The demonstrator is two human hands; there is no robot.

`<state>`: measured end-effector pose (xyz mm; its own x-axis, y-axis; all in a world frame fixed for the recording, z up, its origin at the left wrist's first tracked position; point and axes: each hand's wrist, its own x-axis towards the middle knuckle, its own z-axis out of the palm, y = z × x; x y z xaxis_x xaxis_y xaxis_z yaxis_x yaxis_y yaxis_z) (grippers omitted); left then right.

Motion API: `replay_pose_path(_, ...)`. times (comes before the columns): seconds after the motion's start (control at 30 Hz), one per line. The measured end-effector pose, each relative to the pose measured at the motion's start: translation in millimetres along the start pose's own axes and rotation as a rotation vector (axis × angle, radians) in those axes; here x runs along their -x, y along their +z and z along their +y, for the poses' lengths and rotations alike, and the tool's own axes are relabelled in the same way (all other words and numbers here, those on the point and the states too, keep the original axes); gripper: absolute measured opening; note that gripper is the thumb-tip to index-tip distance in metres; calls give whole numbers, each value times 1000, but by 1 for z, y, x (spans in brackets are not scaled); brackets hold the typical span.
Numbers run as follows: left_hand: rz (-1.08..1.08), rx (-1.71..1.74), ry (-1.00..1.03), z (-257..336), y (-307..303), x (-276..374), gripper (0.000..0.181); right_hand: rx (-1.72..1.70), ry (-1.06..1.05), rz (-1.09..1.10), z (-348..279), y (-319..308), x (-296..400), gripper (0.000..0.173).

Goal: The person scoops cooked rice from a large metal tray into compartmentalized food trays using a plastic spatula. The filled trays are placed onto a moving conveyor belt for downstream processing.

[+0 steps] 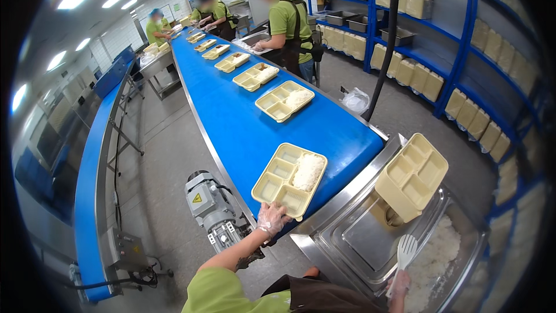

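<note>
My left hand (272,218), in a clear plastic glove, grips the near edge of a cream compartment tray (273,169) at the near end of the blue conveyor belt (217,117). White rice (309,172) fills the tray's long right compartment; its other compartments hold nothing. Gloved too, my right hand (400,281) holds a white slotted serving spatula (405,254) by its handle. Beneath the spatula, a steel pan holds loose rice (438,248). A stack of cream compartment trays (412,178) stands on the steel pan lid (362,243) to the right of the belt.
Several filled trays (285,101) line the belt further off. Co-workers (289,26) stand along both sides. A grey motor (208,204) juts out at the belt's left. Blue shelving (417,58) with wrapped trays runs along the right. A black hose (389,43) hangs beside the belt.
</note>
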<state>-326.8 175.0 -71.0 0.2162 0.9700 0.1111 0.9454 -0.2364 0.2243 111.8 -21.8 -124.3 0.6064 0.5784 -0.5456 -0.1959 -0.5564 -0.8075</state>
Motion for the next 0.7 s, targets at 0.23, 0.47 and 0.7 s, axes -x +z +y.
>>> replay_pose_path(0.23, 8, -5, 135, 23, 26, -86, 26, -113, 58, 129, 6, -22, 16, 22)
replay_pose_path(0.47, 12, -104, 266, 42, 49, -189, 22, -181, 39, 278, 27, -61, 43, 32)
replay_pose_path(0.7, -296, -132, 211, 58, 14, -219, 30, -227, 61, 445, 60, -122, 83, 26)
